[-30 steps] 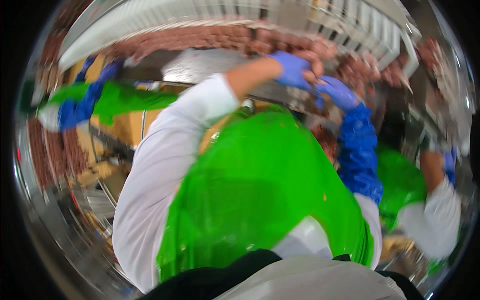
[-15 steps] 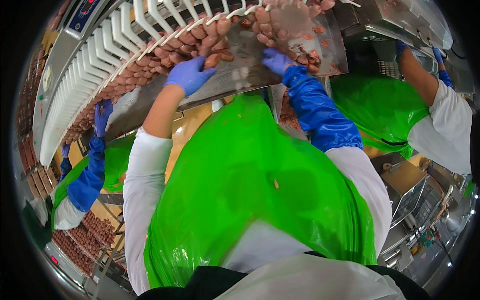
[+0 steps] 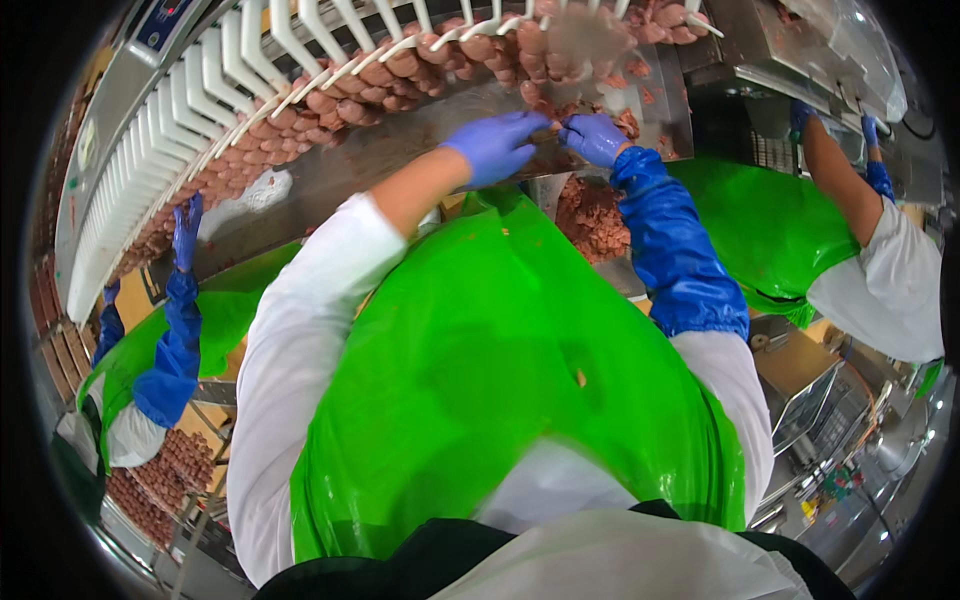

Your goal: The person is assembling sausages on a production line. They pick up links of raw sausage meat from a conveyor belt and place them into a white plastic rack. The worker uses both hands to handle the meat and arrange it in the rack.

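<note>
My left hand (image 3: 493, 148) and my right hand (image 3: 594, 139), both in purple gloves, meet over the near edge of a metal tray table. Their fingertips are pinched close together around a small pinkish bit of sausage (image 3: 555, 125), mostly hidden by the gloves. Just above them a string of raw sausage links (image 3: 531, 68) hangs down from a row of white hooks (image 3: 290, 50). Scraps of reddish meat (image 3: 628, 123) lie beside my right hand. Below it, past the table edge, sits a container of loose ground meat (image 3: 592, 222).
The metal tray table (image 3: 330, 170) runs along under the curved hook rail. At left a co-worker's gloved hand (image 3: 186, 232) reaches to the hanging sausages. Another co-worker's arm (image 3: 838, 165) works at the right, by metal machinery (image 3: 800, 45). Racked sausages (image 3: 172, 475) stand lower left.
My left hand has moved right, away from the hanging sausage links, to meet my right hand. My right hand has shifted slightly right and down. More of the ground meat container now shows.
</note>
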The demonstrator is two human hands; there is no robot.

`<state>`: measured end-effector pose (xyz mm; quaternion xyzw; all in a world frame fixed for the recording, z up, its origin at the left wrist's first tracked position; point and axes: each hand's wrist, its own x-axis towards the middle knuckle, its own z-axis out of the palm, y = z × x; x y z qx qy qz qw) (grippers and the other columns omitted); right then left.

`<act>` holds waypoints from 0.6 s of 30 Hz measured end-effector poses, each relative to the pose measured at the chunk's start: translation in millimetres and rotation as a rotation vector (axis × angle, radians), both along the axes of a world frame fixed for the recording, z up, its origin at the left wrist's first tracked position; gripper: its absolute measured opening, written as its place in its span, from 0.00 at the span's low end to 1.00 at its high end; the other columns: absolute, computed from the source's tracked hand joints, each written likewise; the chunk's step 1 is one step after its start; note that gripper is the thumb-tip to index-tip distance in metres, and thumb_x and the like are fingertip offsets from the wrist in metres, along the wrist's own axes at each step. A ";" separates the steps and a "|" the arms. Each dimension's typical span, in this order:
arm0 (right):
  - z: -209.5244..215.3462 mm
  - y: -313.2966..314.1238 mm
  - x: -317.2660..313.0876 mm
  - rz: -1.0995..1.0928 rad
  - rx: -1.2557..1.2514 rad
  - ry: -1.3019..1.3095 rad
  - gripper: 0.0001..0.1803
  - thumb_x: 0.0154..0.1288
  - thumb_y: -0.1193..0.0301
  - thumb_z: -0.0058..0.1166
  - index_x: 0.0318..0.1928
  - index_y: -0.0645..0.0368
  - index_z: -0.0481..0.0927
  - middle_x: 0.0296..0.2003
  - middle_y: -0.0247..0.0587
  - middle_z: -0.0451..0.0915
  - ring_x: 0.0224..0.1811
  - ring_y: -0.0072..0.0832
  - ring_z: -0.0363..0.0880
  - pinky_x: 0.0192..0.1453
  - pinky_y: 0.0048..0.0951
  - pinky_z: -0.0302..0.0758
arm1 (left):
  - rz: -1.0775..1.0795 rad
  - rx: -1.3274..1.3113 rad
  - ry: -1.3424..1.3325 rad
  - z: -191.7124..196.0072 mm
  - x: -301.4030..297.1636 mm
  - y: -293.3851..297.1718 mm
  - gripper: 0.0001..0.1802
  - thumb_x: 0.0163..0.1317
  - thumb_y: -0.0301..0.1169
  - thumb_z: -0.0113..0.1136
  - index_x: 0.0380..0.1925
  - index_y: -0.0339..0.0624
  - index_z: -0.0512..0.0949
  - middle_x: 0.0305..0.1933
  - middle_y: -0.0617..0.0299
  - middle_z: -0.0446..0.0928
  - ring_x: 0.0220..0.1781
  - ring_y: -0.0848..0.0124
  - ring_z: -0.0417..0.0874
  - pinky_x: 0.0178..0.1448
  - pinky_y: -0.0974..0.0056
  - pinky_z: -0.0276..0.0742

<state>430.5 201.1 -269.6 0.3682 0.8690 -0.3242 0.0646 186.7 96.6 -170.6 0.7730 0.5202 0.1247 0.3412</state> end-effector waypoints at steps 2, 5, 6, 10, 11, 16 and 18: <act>47.0 -8.5 -25.4 0.155 0.170 0.096 0.14 0.66 0.59 0.48 0.39 0.53 0.81 0.36 0.46 0.83 0.40 0.46 0.81 0.53 0.40 0.70 | 0.090 -0.028 0.047 -9.3 19.3 15.3 0.25 0.65 0.41 0.50 0.62 0.50 0.70 0.58 0.49 0.77 0.57 0.51 0.78 0.62 0.53 0.73; 81.7 -16.8 -40.3 0.279 0.450 -0.008 0.10 0.62 0.65 0.50 0.37 0.52 0.83 0.34 0.42 0.83 0.39 0.43 0.81 0.55 0.43 0.69 | 0.014 -0.324 0.121 -0.5 28.4 48.4 0.23 0.64 0.43 0.48 0.56 0.48 0.75 0.54 0.47 0.79 0.54 0.49 0.80 0.60 0.53 0.74; 86.5 -19.6 -39.7 0.320 0.534 -0.058 0.10 0.62 0.66 0.49 0.36 0.52 0.83 0.34 0.41 0.83 0.39 0.42 0.81 0.57 0.45 0.68 | -0.083 -0.427 0.158 -5.5 27.1 58.4 0.23 0.64 0.44 0.47 0.54 0.48 0.76 0.53 0.46 0.80 0.53 0.49 0.80 0.60 0.53 0.75; 49.0 -32.5 -44.3 0.334 0.641 -0.376 0.13 0.63 0.65 0.47 0.39 0.50 0.86 0.39 0.38 0.85 0.44 0.39 0.83 0.66 0.59 0.60 | -0.256 -0.294 0.229 -17.2 26.0 46.0 0.21 0.63 0.44 0.44 0.44 0.45 0.81 0.49 0.46 0.81 0.52 0.47 0.80 0.58 0.50 0.75; 42.0 -30.9 -49.5 0.285 0.601 -0.451 0.14 0.64 0.64 0.47 0.42 0.49 0.86 0.40 0.38 0.85 0.47 0.39 0.83 0.67 0.62 0.57 | -0.206 -0.285 0.261 -19.1 28.4 38.1 0.21 0.63 0.44 0.44 0.44 0.46 0.82 0.49 0.46 0.81 0.51 0.47 0.81 0.58 0.50 0.75; 30.4 -21.3 -86.6 0.091 0.393 -0.706 0.20 0.69 0.60 0.43 0.56 0.47 0.82 0.55 0.38 0.81 0.61 0.38 0.76 0.71 0.72 0.45 | 0.031 -0.211 0.285 -24.4 14.2 3.3 0.19 0.64 0.43 0.44 0.39 0.45 0.81 0.44 0.48 0.81 0.49 0.46 0.80 0.55 0.47 0.74; 2.9 -6.8 -90.1 -0.012 0.390 -0.713 0.20 0.70 0.58 0.44 0.58 0.44 0.81 0.61 0.36 0.77 0.66 0.37 0.72 0.71 0.75 0.41 | 0.129 -0.176 0.258 -25.5 1.5 -12.7 0.18 0.64 0.41 0.44 0.37 0.44 0.81 0.42 0.47 0.81 0.49 0.47 0.79 0.54 0.47 0.75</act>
